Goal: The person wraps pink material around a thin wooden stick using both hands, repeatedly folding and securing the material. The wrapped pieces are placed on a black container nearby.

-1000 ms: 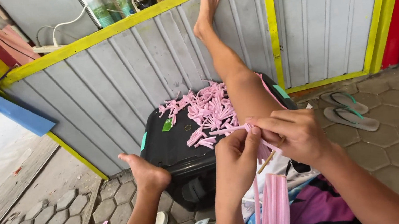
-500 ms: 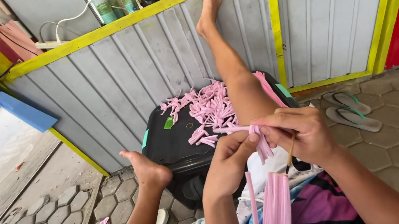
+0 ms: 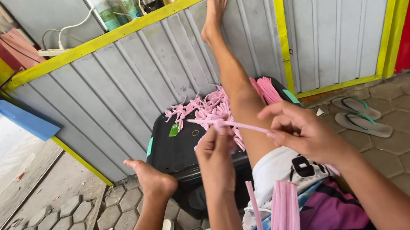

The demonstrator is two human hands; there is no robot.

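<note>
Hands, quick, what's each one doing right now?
Left hand: pinched shut on the pink strip.
Right hand: pinching the same pink strip at its other end.

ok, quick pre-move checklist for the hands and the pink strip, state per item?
1. Left hand pinching one end of the pink strip: ok.
2. Right hand gripping the other end: ok.
3. Strip taut between the hands, not sagging: ok.
4. Pile of finished pink pieces resting on the black bin lid: ok.
5. Spare pink strips lying on the lap within reach: ok.
6. Knot or fold in the strip complete: cannot tell, fingers cover it.
</note>
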